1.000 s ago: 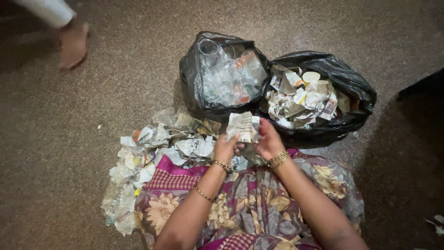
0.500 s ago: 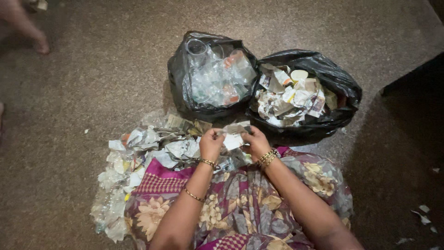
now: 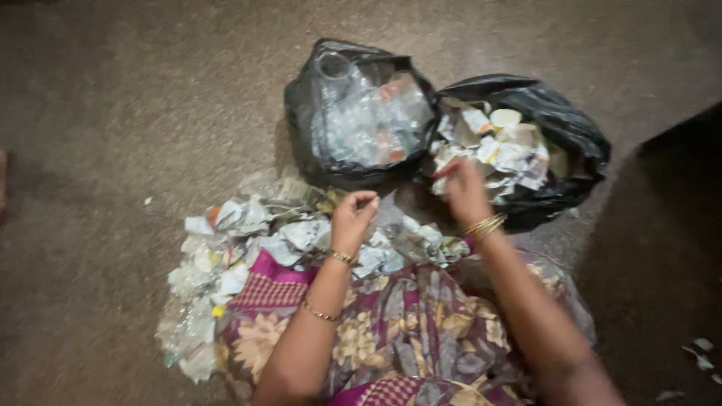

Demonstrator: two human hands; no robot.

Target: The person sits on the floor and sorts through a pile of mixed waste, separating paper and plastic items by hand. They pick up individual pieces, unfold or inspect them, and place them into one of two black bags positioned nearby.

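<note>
I sit on the floor with a flowered cloth over my lap. My left hand [image 3: 353, 213] hovers over a heap of crumpled paper and plastic scraps [image 3: 248, 233], fingers curled in, nothing visible in them. My right hand [image 3: 464, 191] reaches to the near rim of a black bag of crumpled paper [image 3: 579, 135]; it is blurred, and I cannot tell whether it holds a scrap. A second black bag [image 3: 301, 113], to the left of the first and touching it, holds clear plastic cups and wrappers.
The scrap heap spreads along my left knee down to clear plastic pieces [image 3: 184, 331]. A dark edge of furniture [image 3: 677, 173] stands at the right. A few paper bits [image 3: 699, 353] lie on the brown carpet at lower right.
Both hands held a piece of paper between them before. Now they have parted: the right hand moved to the paper bag, the left stayed over the heap. The other person's foot left the view.
</note>
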